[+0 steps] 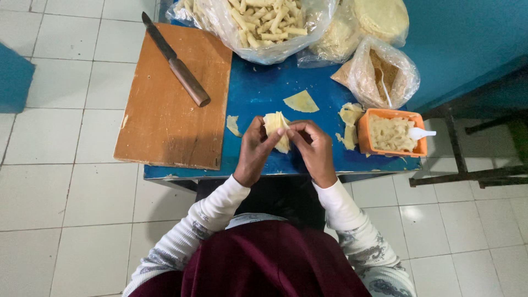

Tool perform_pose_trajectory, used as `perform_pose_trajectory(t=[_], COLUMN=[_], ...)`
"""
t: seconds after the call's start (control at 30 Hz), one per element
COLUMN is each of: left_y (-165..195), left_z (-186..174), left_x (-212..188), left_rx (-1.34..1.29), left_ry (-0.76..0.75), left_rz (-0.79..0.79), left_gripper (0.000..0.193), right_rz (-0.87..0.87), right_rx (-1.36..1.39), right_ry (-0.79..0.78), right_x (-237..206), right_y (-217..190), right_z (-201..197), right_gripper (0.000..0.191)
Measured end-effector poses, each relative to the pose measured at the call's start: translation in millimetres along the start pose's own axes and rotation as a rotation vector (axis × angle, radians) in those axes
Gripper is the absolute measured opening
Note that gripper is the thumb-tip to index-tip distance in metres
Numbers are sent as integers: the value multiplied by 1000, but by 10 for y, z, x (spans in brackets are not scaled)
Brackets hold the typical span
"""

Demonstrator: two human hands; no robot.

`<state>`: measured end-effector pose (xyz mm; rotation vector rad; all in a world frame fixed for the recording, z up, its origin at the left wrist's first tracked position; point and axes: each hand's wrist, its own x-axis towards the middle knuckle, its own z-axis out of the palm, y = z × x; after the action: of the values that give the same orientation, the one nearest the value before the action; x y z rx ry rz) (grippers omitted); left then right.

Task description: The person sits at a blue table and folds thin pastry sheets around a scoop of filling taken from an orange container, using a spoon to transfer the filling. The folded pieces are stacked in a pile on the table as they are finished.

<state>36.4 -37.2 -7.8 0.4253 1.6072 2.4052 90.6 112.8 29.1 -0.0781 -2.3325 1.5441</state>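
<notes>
Over the front of a small blue table (258, 93), my left hand (253, 151) and my right hand (313, 148) together pinch a pale yellow dough wrapper (276, 125), partly folded between the fingertips. Both sets of fingers are closed on its edges. A cut wedge of the same dough (301, 102) lies just beyond them on the table. To the right stands an orange tub of pale filling (391, 133) with a white spoon (421, 133) resting in it.
A wooden cutting board (165, 110) with a wood-handled knife (176, 61) covers the table's left side. Plastic bags of finished rolls (264, 25), round wrappers (379, 19) and brown crumbs (385, 74) sit at the back. Dough scraps (349, 124) lie beside the tub. White tile floor surrounds.
</notes>
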Motion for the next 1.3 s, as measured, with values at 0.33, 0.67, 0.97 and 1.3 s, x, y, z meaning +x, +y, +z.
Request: perform_pose_trajectory(t=[0.33,0.67,0.97,1.3], left_y=[50,51,51,-35], left_z=[-44,-74,-50,-98], left_x=[-22,-71,-82,-72], left_rx=[-11,-106,-187,-127], left_ry=[60,22,-2,7], left_rz=[-12,18,43,13], left_gripper=[26,30,25,23], right_rz=[291,-515,-589,-406], right_rx=[601,-682,-748,-460], right_ry=[79,78,7,-34], right_x=[542,585,404,394], right_y=[575,393,323,-84], right_z=[-522,-287,-299,-311], right_gripper=[8,8,21,19])
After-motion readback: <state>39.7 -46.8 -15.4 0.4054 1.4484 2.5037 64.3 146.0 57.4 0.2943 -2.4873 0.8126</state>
